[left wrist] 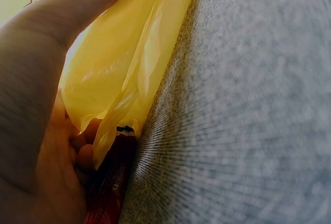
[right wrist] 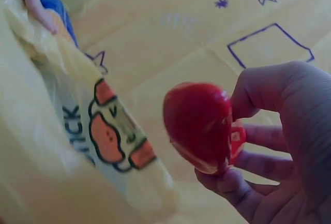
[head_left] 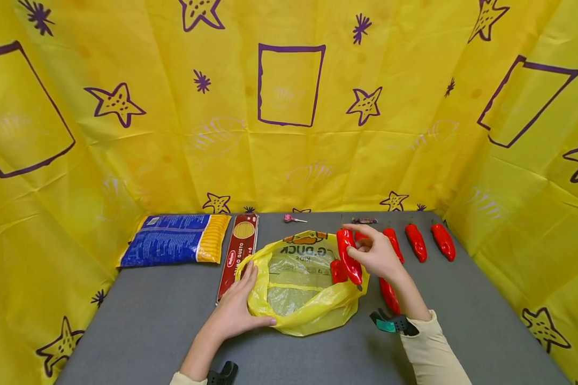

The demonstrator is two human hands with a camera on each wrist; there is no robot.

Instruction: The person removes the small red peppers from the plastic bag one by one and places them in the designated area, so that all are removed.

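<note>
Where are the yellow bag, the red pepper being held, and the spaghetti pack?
yellow bag (head_left: 298, 313), head view, its front rim.
red pepper (head_left: 348, 256), head view, middle of its body.
spaghetti pack (head_left: 238, 251), head view, its middle.

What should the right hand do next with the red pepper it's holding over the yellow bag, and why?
Probably lower the red pepper a little, tip down, into the yellow bag. The right hand grips it just above the bag's right rim, the left hand holds the left rim so the mouth gapes open, and another pepper seems to lie inside already.
</note>
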